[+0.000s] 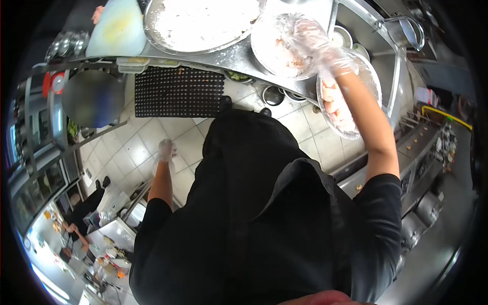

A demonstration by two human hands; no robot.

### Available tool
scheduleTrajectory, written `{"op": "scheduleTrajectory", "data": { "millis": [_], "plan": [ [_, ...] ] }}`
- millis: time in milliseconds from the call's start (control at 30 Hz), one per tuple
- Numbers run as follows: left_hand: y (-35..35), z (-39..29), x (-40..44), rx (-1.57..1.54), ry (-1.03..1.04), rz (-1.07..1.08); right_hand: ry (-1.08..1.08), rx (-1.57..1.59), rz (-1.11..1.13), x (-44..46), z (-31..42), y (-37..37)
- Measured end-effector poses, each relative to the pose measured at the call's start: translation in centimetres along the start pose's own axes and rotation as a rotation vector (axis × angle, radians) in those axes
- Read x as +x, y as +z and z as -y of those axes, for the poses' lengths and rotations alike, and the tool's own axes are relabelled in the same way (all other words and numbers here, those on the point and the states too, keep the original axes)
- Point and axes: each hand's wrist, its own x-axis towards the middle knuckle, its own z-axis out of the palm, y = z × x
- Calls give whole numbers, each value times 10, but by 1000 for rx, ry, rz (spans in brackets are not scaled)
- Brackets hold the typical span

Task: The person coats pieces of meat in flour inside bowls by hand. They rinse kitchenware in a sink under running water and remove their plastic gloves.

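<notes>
My right hand (308, 39), in a clear plastic glove, is over a round bowl (260, 57) of white flour with pinkish raw meat pieces (295, 63) in it. Glare and the loose plastic hide its fingers, so I cannot tell whether it grips anything. Below my right forearm, an oval tray (375, 84) holds larger pale pink meat pieces (333, 101). My left hand (165, 151), gloved too, hangs low at my side above the floor tiles. Its fingers look curled in, with nothing visible in them.
A large flour-covered tray (178, 50) stands on the steel counter (223, 61), beside a pale cutting board (116, 30). At the right is a sink edge (394, 76) with a metal pitcher (404, 33). A black perforated mat (178, 91) lies below. Another person (84, 213) works far left.
</notes>
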Motion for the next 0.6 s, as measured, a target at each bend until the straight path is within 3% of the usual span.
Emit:
{"op": "scheduleTrajectory", "data": {
  "millis": [33,67,167,233,267,333,433,467,533,567,600],
  "plan": [
    [-4,8,7,17,-89,46,22,-14,18,-4,-3,1],
    [-5,12,15,38,-177,92,-94,42,-48,-9,-11,5],
    [2,8,28,71,-133,101,-310,150,-168,-19,-13,26],
    [6,-2,54,117,-80,148,-337,-711,130,-22,1,44],
    [9,-9,68,150,-23,170,-318,-712,147,-23,10,42],
    [12,-46,82,113,8,236,-2,-483,-23,-18,33,29],
    [11,-102,90,73,103,234,317,71,35,-9,43,9],
    [8,-113,96,52,171,263,398,147,-132,-15,62,-16],
    [4,-124,98,32,239,298,-22,-1084,16,-21,32,4],
    [3,-128,99,21,246,294,-16,-1084,21,-20,28,13],
    [2,-130,103,10,254,289,-63,-677,34,-19,27,18]
  ]
}}
